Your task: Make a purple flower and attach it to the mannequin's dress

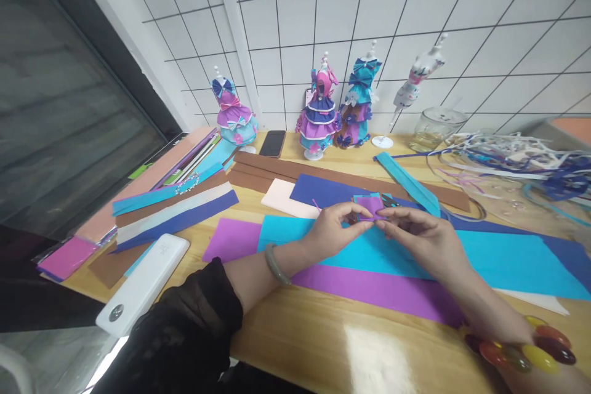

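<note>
Your left hand [339, 229] and right hand [422, 237] pinch a small purple piece [369, 204], fingers [401, 214] closed, over the turquoise strip's [508, 258] far edge; it seems unattached. Beyond that strip, three forms [318, 118] stand dressed; the fourth form [418, 78] looks bare.

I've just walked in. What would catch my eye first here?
Probably the three little mannequins in bright, bow-trimmed dresses along the white tiled wall, with a skirtless fourth one to their right. Then the left hand and right hand, pinching a small purple piece at the table's middle, and the chunky beaded bracelet on the right wrist.
</note>
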`<state>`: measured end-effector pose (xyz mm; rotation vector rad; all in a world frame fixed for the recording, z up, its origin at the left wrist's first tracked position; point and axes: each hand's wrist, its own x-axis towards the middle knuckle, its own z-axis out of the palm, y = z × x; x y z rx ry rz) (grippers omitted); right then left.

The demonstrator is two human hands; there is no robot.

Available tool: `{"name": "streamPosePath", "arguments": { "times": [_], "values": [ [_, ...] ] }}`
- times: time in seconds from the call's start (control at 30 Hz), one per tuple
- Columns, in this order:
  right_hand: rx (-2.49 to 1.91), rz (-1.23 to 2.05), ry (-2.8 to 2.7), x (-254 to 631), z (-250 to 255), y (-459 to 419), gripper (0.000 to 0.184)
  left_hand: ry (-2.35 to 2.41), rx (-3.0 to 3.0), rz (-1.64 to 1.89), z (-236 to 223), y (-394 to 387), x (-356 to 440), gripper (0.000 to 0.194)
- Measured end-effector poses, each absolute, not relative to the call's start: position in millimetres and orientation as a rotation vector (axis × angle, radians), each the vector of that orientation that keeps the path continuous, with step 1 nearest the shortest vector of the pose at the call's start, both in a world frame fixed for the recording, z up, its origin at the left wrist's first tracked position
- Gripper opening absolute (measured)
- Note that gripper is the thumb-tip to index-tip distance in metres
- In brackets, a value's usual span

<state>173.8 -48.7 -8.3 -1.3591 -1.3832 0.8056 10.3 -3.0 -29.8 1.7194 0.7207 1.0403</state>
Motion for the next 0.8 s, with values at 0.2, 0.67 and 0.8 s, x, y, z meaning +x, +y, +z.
{"name": "streamPosePath", "arguments": {
  "times": [0.2,0.67,0.8],
  "values": [
    [-1.309,0.809,-1.486,176.9,-8.7,-48.1,0.020,0.751,1.735,1.018,-29.4,-2.9,10.5,0.020],
    [-1.372,0.593,-1.645,183.2,-12.6,-45.6,0.020,0.750,1.876,1.117,-25.7,-1.7,8.2,0.016],
    [-1.304,0.446,-1.751,184.1,-15.3,-44.6,0.019,0.715,1.919,1.165,-26.4,-0.5,8.0,0.015]
  ]
}}
